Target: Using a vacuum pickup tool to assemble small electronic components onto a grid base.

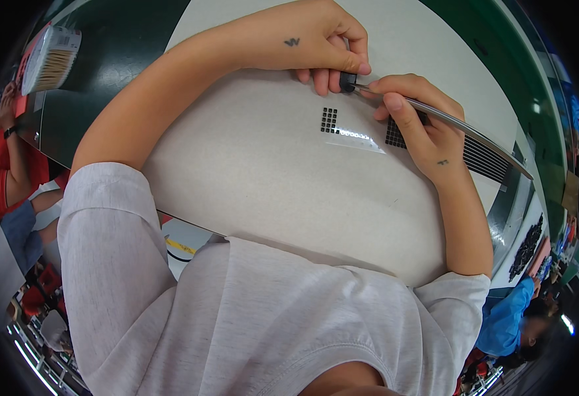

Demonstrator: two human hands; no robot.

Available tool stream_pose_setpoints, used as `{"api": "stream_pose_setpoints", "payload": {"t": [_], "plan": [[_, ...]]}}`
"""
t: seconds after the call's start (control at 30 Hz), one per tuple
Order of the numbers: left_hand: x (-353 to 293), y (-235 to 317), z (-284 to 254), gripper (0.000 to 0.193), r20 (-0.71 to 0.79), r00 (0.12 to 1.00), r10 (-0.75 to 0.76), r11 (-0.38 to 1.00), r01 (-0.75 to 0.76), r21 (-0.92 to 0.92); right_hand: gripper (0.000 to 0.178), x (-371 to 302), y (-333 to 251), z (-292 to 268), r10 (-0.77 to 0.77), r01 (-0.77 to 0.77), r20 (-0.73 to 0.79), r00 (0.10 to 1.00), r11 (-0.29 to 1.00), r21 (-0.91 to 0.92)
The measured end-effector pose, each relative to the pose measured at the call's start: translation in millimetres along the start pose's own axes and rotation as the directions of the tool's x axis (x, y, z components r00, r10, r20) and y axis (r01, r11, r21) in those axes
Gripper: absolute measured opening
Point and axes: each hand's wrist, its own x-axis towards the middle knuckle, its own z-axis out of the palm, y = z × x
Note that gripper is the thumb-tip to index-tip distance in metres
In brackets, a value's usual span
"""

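Between the thumb and fingers of my left hand (332, 46) is a small black block-like part (347, 82). My right hand (421, 122) grips slim metal tweezers (477, 129), whose tip meets the black part or lies right against it. Just below lies a clear plastic sheet (355, 140) with rows of tiny black squares (329, 121) at its left end. Partly under my right hand is a sheet with a grid of black squares (395, 134); black strips (486, 157) show on the other side of the wrist.
A pale work mat (269, 178) covers the table before me. At the far left stands a clear box of cotton swabs (55, 63). A white tray with a heap of black parts (525, 247) sits at the right. People in red (12, 165) and blue (504, 323) are to either side.
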Motion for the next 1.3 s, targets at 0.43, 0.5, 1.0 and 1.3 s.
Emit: {"api": "stream_pose_setpoints", "payload": {"t": [0.43,0.5,1.0,1.3], "plan": [[-0.9,2.6,-6.8,0.018,0.076,0.997,-0.003,1.000,0.005,-0.022,0.015,8.9,-2.6,-0.5,0.114,-0.122,0.059,0.992,0.980,0.158],[-3.9,-5.5,-4.5,0.019,0.055,0.996,0.076,0.996,-0.078,0.043,0.015,5.2,-6.5,0.2,0.125,-0.133,0.060,0.990,0.980,0.148],[12.6,-21.6,-10.8,0.018,0.243,0.913,0.327,0.936,-0.349,0.053,0.026,-7.0,-2.8,-3.4,-0.088,0.072,-0.321,0.943,0.995,-0.064],[22.3,-30.8,-26.5,0.017,0.079,0.898,0.433,0.898,-0.437,0.045,0.029,-4.3,-8.8,-1.4,0.024,0.010,-0.321,0.947,0.995,0.103]]}}
